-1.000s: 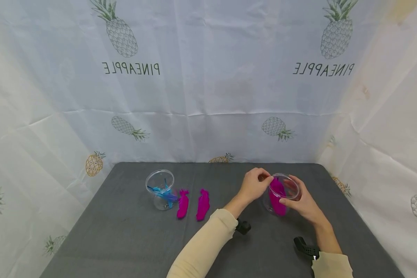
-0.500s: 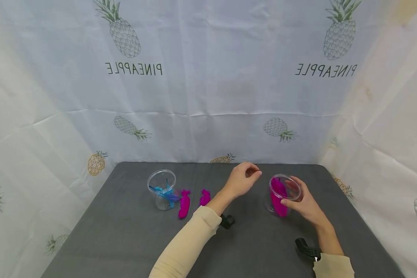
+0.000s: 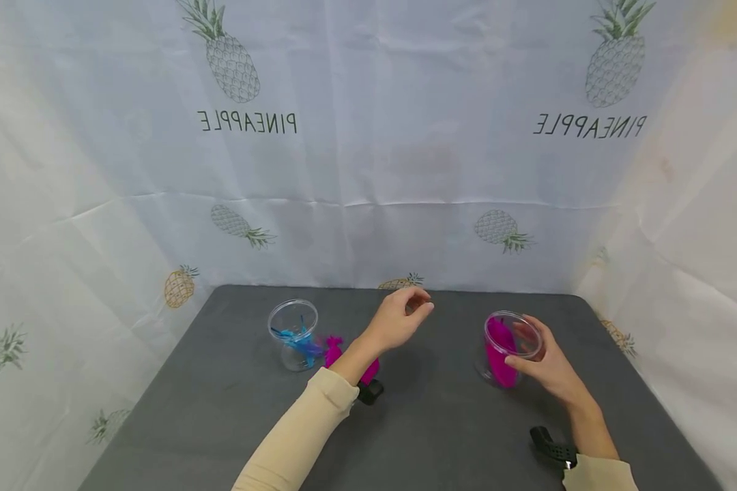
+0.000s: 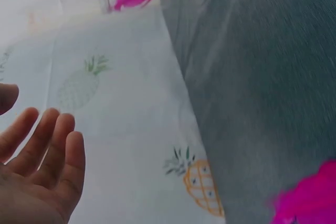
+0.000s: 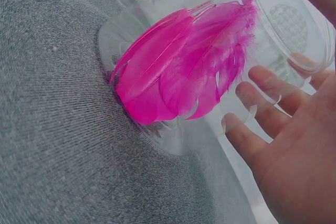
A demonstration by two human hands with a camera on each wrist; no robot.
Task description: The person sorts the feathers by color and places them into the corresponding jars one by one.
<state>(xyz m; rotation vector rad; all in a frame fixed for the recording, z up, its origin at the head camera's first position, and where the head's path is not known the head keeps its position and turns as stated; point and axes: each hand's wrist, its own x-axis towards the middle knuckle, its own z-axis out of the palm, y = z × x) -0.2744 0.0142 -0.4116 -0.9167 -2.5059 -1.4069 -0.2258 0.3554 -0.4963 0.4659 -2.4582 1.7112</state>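
My right hand grips a clear plastic cup near its rim, thumb in front and fingers round the far side. Bright pink feathers lean inside that cup, their broad ends at the bottom. Nothing is in my left hand, which hovers over the middle of the table with its fingers loosely bent. The left wrist view shows those fingers spread a little and apart from the thumb. Beneath the left forearm lie two pink feather bundles, one nearer the left cup and another, both partly hidden.
A second clear plastic cup stands at the left with blue feathers in it. The dark grey table ends at the back against a white curtain printed with pineapples. Black cameras are strapped to both wrists.
My left hand has left the rim of the right cup and moved left, over the loose pink feathers. My right hand keeps its hold on the cup.
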